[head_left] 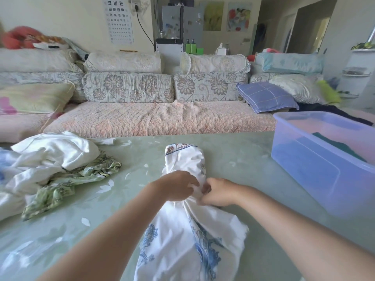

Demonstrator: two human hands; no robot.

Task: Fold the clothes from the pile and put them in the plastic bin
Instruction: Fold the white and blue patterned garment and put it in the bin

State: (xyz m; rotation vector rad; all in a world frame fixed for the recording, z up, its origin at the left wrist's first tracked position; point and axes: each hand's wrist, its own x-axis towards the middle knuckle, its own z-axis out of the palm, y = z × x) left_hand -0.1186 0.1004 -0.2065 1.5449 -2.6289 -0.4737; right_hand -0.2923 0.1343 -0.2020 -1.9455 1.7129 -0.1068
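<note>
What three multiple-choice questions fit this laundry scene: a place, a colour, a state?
1. Where is the translucent blue plastic bin? A) right side of the pale green table B) on the sofa C) on the floor
2. What colour is the white cloth garment's large floral print? A) red B) blue C) black
3. What are the left grip and right grip doing? A) pinching the garment's bunched middle B) lying flat C) reaching into the bin
Answers: 1A, it stands on the tabletop; 2B, blue flowers show; 3A, both curl into gathered cloth.
</note>
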